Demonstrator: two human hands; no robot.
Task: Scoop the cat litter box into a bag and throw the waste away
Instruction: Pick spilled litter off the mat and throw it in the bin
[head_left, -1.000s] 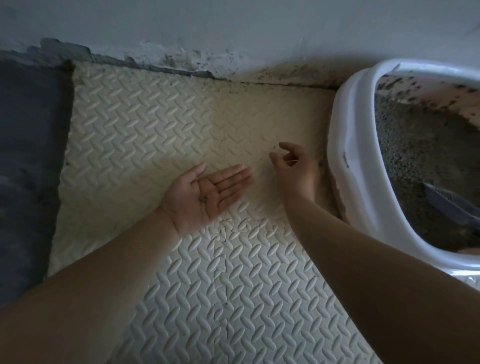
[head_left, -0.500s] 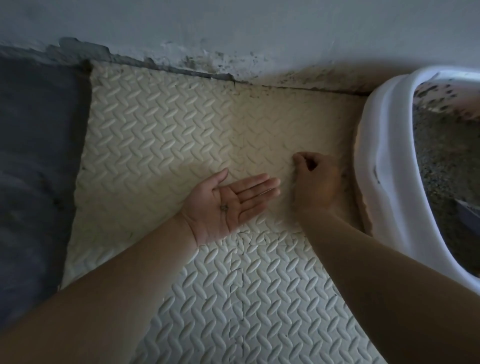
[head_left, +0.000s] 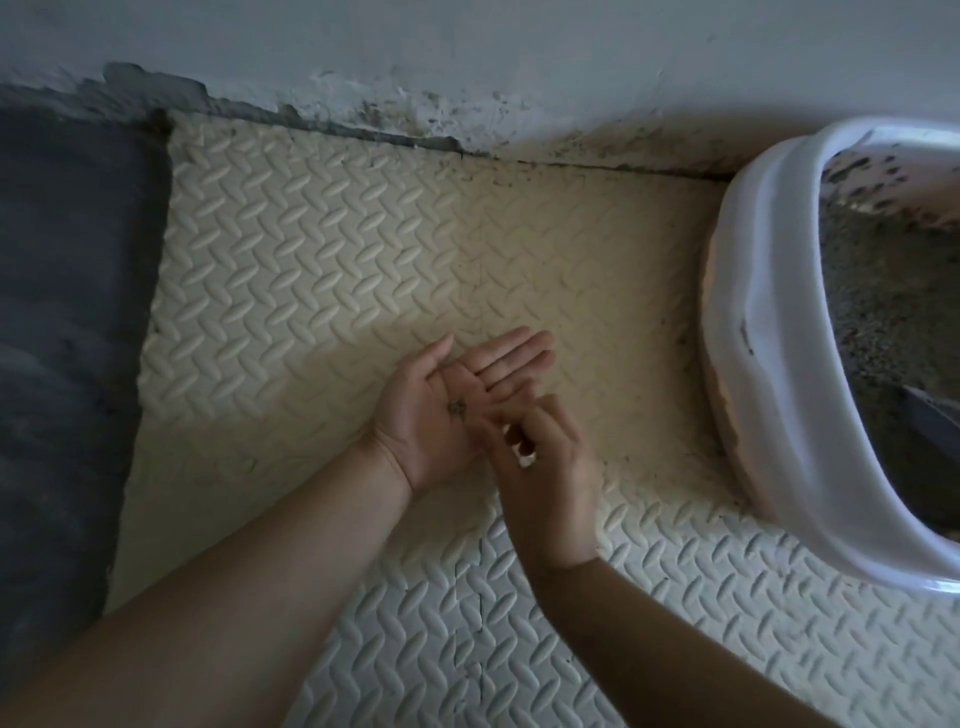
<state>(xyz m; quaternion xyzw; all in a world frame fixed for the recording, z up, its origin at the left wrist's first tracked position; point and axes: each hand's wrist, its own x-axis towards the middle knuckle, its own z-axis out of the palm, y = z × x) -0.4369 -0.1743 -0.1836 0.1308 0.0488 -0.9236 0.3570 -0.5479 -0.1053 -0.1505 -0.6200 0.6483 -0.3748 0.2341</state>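
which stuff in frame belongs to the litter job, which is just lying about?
Job: litter box; litter in it; grey scoop lying in the litter; stray litter bits on the open left hand; right hand, fingers curled over that palm.
Just there: foam mat; dark rug; stained wall.

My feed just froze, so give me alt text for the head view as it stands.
A left hand lies open, palm up, over a cream foam mat, with a few dark litter bits on the palm; the right hand, fingertips curled, hovers at that palm. A white litter box of grey litter stands to the right.
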